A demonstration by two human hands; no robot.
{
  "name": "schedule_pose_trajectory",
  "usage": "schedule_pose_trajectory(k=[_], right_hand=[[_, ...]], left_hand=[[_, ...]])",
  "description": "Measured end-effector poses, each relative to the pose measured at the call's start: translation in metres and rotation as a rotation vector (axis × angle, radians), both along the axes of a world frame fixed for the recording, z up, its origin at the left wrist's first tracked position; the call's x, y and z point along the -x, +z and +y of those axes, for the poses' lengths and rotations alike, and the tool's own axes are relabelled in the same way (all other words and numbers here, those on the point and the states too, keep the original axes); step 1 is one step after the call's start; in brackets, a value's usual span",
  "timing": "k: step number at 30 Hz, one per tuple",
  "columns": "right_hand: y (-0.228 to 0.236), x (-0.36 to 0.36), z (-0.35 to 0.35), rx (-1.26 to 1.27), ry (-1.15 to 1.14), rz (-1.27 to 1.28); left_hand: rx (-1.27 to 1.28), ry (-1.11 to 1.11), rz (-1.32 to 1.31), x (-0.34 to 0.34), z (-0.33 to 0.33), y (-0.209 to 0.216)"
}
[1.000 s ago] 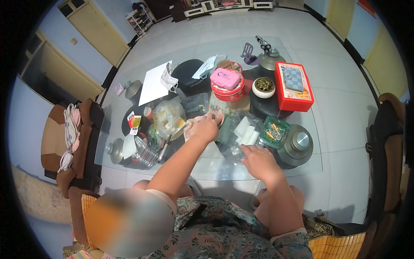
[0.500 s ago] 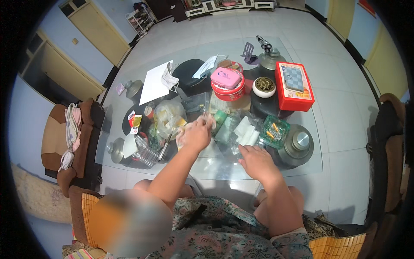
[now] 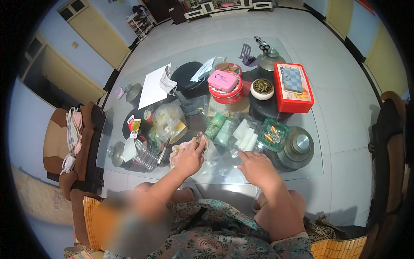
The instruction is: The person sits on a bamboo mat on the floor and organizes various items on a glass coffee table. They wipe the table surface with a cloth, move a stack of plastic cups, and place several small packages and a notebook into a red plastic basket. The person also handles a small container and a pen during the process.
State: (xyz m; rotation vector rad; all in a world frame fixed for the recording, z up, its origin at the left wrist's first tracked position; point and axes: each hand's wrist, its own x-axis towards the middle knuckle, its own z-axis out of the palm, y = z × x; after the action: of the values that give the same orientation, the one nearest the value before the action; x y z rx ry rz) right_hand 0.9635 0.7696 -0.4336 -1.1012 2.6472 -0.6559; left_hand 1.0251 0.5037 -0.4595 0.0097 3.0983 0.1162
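My left hand [image 3: 190,160] presses down on a crumpled pinkish, patterned cloth [image 3: 177,153] on the glass table, its fingers bent over the fabric. My right hand [image 3: 258,168] rests at the near side of a clear plastic bag of white rolls [image 3: 245,134]. Its fingers are stretched out, with the tips touching the bag's edge or the glass beside it. Just beyond the cloth lie a green roll [image 3: 215,125] and a pale green one [image 3: 223,134] in clear wrapping. A thin plastic bag with yellow contents [image 3: 169,119] sits to the left of them.
Near my right hand stands a green glass ashtray [image 3: 273,134] with cigarette butts. Behind are a red box [image 3: 294,99], a white bowl [image 3: 262,89] and a red tin [image 3: 227,96] with a pink case [image 3: 223,80]. A clear ridged plastic container [image 3: 145,154] lies left.
My left hand has slid back toward me and slightly left, drawing the cloth with it and uncovering the green roll. My right hand has hardly moved.
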Motion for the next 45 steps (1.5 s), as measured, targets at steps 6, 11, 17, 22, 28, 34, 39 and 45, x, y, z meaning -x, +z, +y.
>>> schedule_pose_trajectory(k=[6, 11, 17, 22, 28, 34, 39, 45], right_hand=[[0.007, 0.007, -0.005, -0.030, -0.022, 0.003], [0.008, 0.009, -0.008, -0.056, -0.019, -0.007], [0.003, 0.001, -0.004, -0.064, -0.009, -0.003], [0.015, 0.011, -0.005, -0.069, -0.042, -0.029], [0.003, 0.005, -0.008, -0.053, -0.052, 0.028], [0.002, 0.002, 0.002, -0.067, -0.033, 0.022], [0.012, 0.007, 0.000, -0.064, -0.052, 0.014], [0.001, 0.010, 0.007, -0.027, -0.121, 0.079]], left_hand=[[-0.031, 0.163, 0.188, 0.074, -0.009, -0.014], [-0.015, 0.099, 0.231, 0.084, -0.015, -0.020], [0.049, -0.073, 0.163, 0.012, 0.022, 0.002], [-0.046, 0.081, -0.036, 0.081, 0.029, 0.026], [-0.025, -0.028, 0.002, 0.086, 0.014, 0.003], [0.036, -0.044, -0.161, 0.026, 0.018, 0.023], [0.058, 0.040, 0.021, 0.101, 0.013, -0.002], [0.077, -0.108, 0.066, 0.093, 0.045, -0.008]])
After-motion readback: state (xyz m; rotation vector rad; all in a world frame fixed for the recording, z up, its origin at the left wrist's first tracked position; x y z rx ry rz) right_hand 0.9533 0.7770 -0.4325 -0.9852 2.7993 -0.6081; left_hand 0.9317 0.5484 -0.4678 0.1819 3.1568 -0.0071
